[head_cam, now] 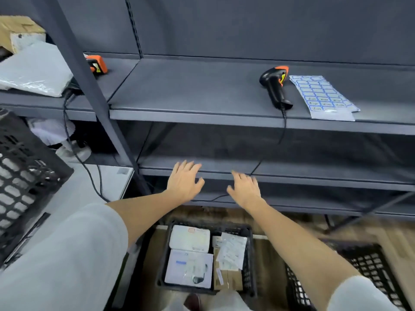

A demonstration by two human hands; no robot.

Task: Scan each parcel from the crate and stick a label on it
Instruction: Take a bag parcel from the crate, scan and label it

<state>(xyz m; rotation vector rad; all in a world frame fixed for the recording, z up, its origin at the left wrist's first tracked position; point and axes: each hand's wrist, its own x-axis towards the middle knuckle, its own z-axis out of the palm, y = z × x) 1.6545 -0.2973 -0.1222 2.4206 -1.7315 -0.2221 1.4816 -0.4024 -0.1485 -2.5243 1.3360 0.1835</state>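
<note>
A black crate [251, 254] sits on the floor below me, holding several parcels: a white box [189, 239], a larger white box [188, 269], a clear bag [231, 252] and a brown carton [229, 280]. My left hand [184, 181] and my right hand [244, 188] hover above the crate, in front of the lower shelf, both empty with fingers spread. On the upper shelf [190, 93] lie a black and orange barcode scanner [275, 85] and, right of it, a sheet of blue-edged labels [322, 97].
A second orange scanner [97, 63] rests at the shelf's left, behind a slanted steel post [89, 86]. Grey mailer bags [33, 68] and a cardboard box [18, 28] lie far left. Black crates stand at left [24, 176] and lower right [363, 270]. Cables hang down the shelving.
</note>
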